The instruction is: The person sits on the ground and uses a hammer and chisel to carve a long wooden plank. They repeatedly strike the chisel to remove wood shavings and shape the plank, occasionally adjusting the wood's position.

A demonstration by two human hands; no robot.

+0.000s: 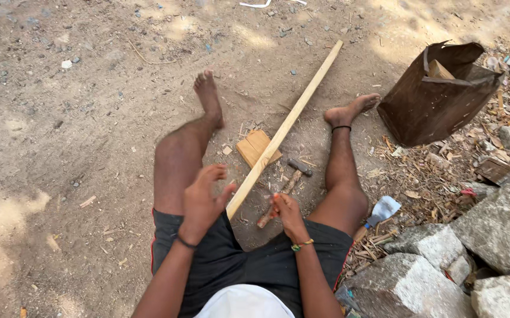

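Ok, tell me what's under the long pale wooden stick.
The long pale wooden stick lies slanted across a small flat tan wooden block resting on the dirt ground. The strip of block directly beneath the stick is hidden. The stick's near end reaches toward the left hand.

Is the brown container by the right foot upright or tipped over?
Tipped. The brown container leans on the dirt with its open mouth facing up and sideways, and a piece of wood shows inside. Whether anything else is inside, cannot tell.
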